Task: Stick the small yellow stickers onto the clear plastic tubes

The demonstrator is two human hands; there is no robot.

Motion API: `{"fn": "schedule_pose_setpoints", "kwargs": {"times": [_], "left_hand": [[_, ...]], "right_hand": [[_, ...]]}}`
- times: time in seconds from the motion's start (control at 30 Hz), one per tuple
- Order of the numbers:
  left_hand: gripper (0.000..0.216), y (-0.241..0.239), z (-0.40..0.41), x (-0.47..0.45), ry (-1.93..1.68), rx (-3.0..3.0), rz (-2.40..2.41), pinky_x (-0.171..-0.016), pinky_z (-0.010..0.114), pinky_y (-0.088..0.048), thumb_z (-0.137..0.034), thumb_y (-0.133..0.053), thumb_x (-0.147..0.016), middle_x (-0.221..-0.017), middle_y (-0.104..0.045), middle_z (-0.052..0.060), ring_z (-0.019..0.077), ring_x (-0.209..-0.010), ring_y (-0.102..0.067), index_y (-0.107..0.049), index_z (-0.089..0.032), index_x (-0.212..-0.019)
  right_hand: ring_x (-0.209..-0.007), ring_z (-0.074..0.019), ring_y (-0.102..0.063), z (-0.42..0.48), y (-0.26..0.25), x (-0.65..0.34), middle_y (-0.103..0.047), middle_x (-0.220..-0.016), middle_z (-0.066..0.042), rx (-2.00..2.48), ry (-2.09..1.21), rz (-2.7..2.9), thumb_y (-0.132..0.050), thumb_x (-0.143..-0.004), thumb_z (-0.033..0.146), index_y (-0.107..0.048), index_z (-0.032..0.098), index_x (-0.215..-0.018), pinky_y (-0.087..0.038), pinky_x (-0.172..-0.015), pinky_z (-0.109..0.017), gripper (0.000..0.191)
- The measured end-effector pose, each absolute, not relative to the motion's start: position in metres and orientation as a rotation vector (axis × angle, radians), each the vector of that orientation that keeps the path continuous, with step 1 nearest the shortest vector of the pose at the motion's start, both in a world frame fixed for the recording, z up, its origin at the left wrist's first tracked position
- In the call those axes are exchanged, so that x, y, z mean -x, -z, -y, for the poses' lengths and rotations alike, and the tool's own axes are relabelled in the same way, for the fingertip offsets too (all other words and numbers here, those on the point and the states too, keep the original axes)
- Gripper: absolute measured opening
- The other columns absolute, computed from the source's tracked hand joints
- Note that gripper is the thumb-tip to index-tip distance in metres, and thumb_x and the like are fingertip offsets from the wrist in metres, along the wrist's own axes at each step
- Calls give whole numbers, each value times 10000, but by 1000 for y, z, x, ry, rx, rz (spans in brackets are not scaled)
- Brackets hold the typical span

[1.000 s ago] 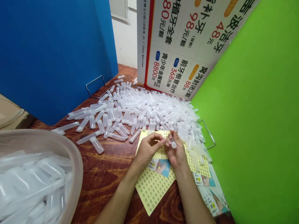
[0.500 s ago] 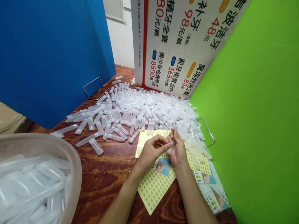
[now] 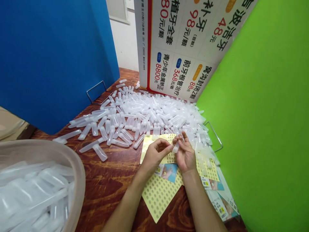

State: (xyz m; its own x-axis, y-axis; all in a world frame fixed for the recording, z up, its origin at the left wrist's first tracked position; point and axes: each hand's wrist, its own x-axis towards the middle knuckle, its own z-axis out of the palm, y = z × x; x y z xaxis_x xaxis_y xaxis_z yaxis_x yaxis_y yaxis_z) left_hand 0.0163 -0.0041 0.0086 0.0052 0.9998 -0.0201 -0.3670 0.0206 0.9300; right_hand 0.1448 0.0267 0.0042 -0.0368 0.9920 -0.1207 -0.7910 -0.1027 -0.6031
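Note:
A small translucent plastic tube with a cap (image 3: pixel 176 148) is in the fingers of my right hand (image 3: pixel 186 156), which is turned palm up. My left hand (image 3: pixel 156 154) is closed in a pinch, its fingertips close to the tube's near end. Whether anything is between them is too small to tell. Under both hands lie yellow sheets of small round stickers (image 3: pixel 161 198), partly covered by a printed card (image 3: pixel 170 173). Just beyond the hands spreads a heap of similar translucent tubes (image 3: pixel 156 111).
A frosted plastic tub (image 3: pixel 78 161) full of larger-looking tubes stands at the lower left. A blue panel (image 3: pixel 55 64), a printed price board (image 3: pixel 178 48) and a green panel (image 3: pixel 265 112) surround the wooden table (image 3: pixel 101 183). More sheets and cards (image 3: pixel 220 201) lie at right.
My right hand has opened up slightly and turned its palm upward, showing more of the tube. My left hand has shifted a little left, still pinched.

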Motion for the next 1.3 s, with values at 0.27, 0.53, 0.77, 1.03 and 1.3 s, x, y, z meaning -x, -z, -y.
{"fn": "schedule_pose_setpoints", "kwargs": {"times": [0.27,0.53,0.77,1.03,1.3], "left_hand": [[295,-10,7,-16,-1300,-940,-948,-725,246,-475,-371,-846,-710,-797,-658,12,134,-757,-597,-676,-147,-800],[290,-11,7,-18,-1265,-982,-965,-691,254,-470,-392,-825,-722,-795,-668,22,140,-723,-593,-695,-147,-805],[308,-10,7,-17,-1273,-993,-971,-697,258,-464,-430,-810,-738,-809,-681,27,147,-732,-598,-701,-152,-813],[326,-11,6,-15,-1332,-960,-993,-766,273,-482,-454,-798,-750,-831,-687,33,166,-791,-616,-705,-152,-827],[284,-11,6,-13,-1354,-879,-982,-764,267,-477,-419,-801,-748,-795,-694,25,161,-772,-618,-718,-154,-808]], "right_hand": [[-906,-95,-689,-28,-6,-147,-664,-906,11,589,-1585,317,-690,-762,3,-679,235,-1029,-608,-888,-222,354],[-943,-101,-711,-30,0,-148,-700,-909,16,619,-1565,337,-828,-739,79,-685,223,-1020,-611,-894,-208,347],[-1025,-119,-709,-32,0,-146,-720,-977,7,638,-1534,384,-825,-754,105,-681,227,-979,-610,-927,-246,293],[-1027,-156,-712,-29,0,-142,-721,-871,-8,638,-1530,404,-807,-801,194,-683,196,-928,-591,-944,-299,177],[-739,-120,-653,-27,-4,-138,-732,-857,-10,675,-1537,489,-765,-848,389,-695,194,-992,-552,-690,-240,253]]}}
